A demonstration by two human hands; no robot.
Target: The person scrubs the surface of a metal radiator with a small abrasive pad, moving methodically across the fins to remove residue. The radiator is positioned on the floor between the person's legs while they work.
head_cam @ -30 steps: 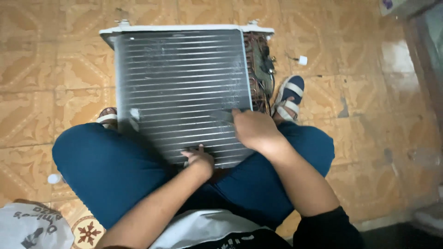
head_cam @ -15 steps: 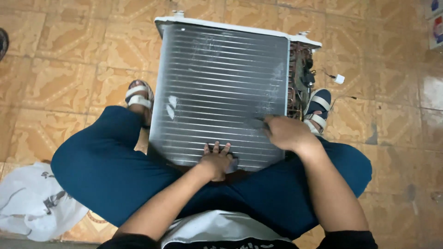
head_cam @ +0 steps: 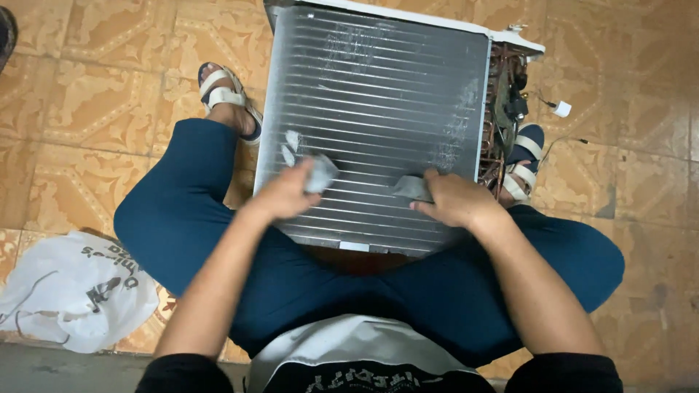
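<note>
Both hands have climbed the coil [head_cam: 378,94]: left hand [head_cam: 287,193] pinches grey fluff [head_cam: 320,173] at 12 o'clock, right hand [head_cam: 455,200] pinches another wad [head_cam: 411,188] at 9

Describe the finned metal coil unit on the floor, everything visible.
The finned coil unit is a silvery rectangular panel of fine fins crossed by horizontal lines, white-framed, with copper tubing on its right end. It lies between the seated person's legs on the tiled floor. The left hand and right hand each press a grey scrap against it.
</note>
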